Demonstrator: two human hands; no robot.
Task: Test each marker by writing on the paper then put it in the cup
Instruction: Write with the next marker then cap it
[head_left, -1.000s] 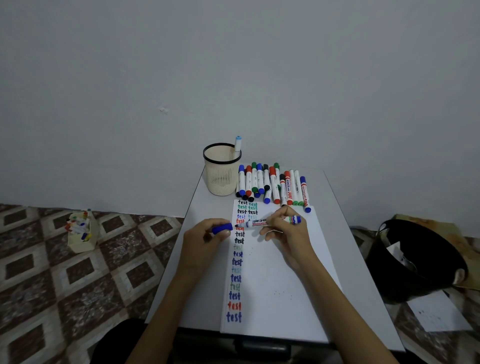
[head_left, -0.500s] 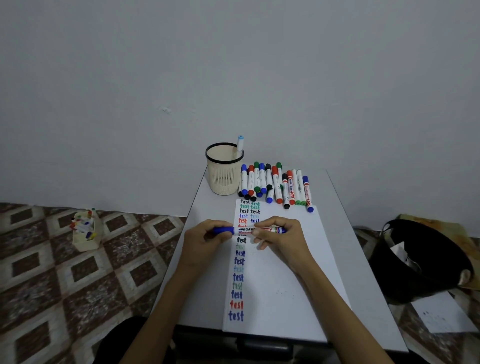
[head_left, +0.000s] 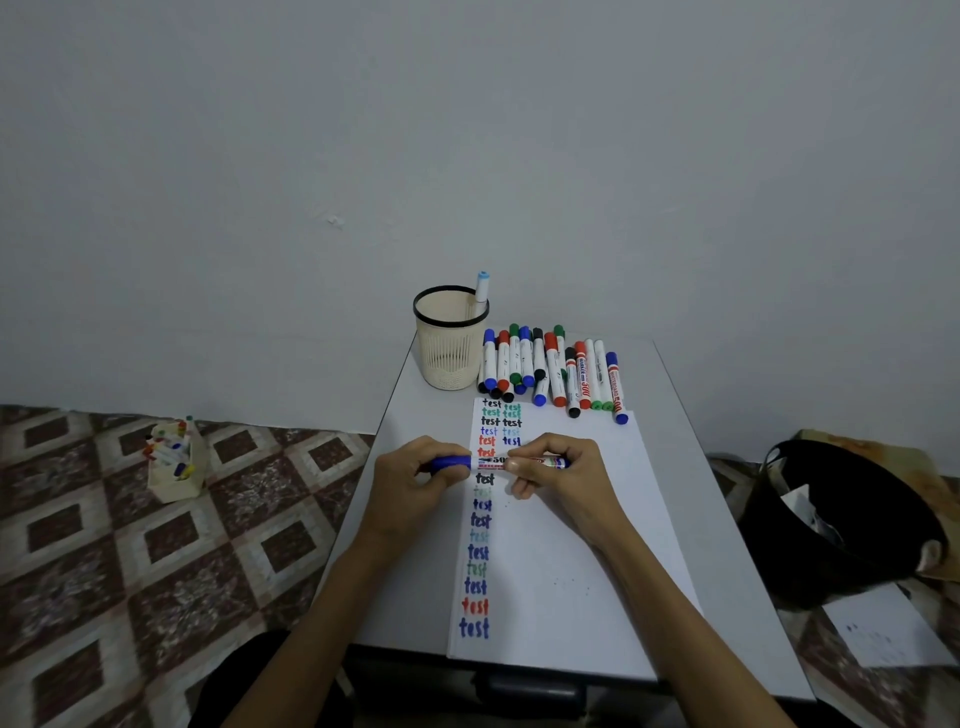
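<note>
Holding the marker flat over the paper, you grip its blue cap with your left hand. Your right hand grips the other end.

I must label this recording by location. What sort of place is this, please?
Probably a room in a home, arranged as a simple work corner: a small grey table stands against a bare white wall, the floor has patterned brown tiles, and a black bin sits beside the table.

Your marker: white, blue cap. Cup: beige, black rim. Paper: white, multicolour "test" rows. Floor: brown-cream diamond tiles.
</note>
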